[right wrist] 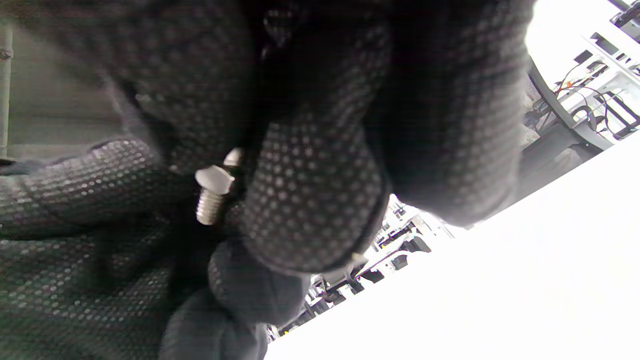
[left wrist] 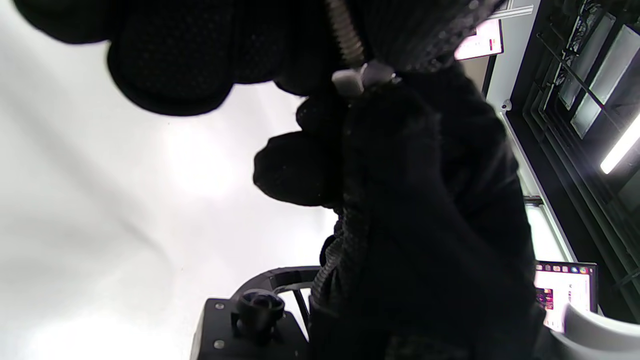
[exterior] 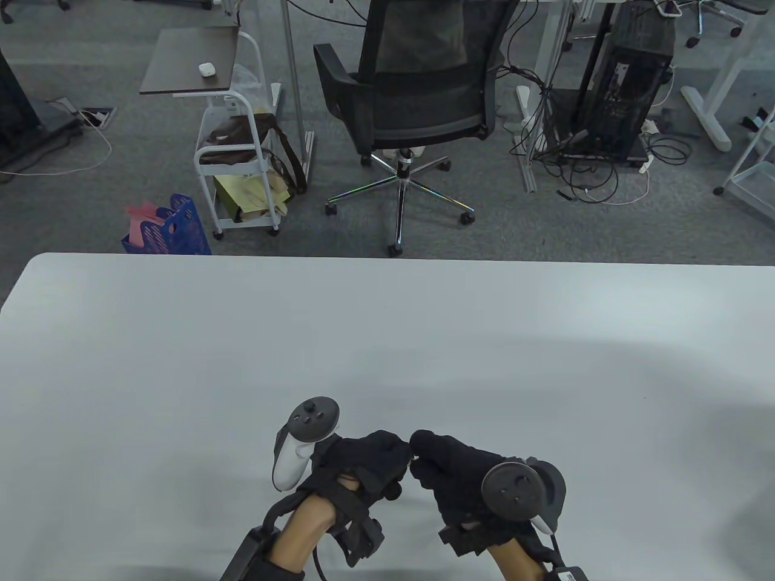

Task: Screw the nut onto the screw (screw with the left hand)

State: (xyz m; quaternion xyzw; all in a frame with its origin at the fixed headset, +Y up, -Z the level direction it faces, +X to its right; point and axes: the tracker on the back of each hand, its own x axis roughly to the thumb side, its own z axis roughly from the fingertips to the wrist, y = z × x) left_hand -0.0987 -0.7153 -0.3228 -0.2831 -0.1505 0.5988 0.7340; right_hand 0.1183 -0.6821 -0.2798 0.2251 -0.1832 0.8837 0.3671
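- Two small metal parts sit between the gloved fingertips: the screw (right wrist: 210, 197) and the nut (left wrist: 361, 77).
- From the right wrist view, the screw shows its round head and a short bit of its ridged stem, tucked in among the dark fingers.
- From the left wrist view, a ridged stem runs down into a pale, blocky piece (I think this is the nut, but it is partly hidden).
- I cannot tell how far the nut has gone onto the screw, because the gloves cover most of it.
- The left hand (exterior: 363, 466) has its fingers curled in, and they seem to pinch the nut.
- The right hand (exterior: 460, 478) has its fingers curled too, and they seem to pinch the screw.
- From the table view, both hands meet fingertip to fingertip, just above the white table (exterior: 181, 363), near its front edge.
- Doing this step well probably means the right hand keeps the screw very steady while the left hand turns the nut.
- The nut should sit straight on the stem, not tipped, or it could jam.
- Small, soft turns seem best, and a light grip (a hard squeeze could make a tiny part slip out and drop).
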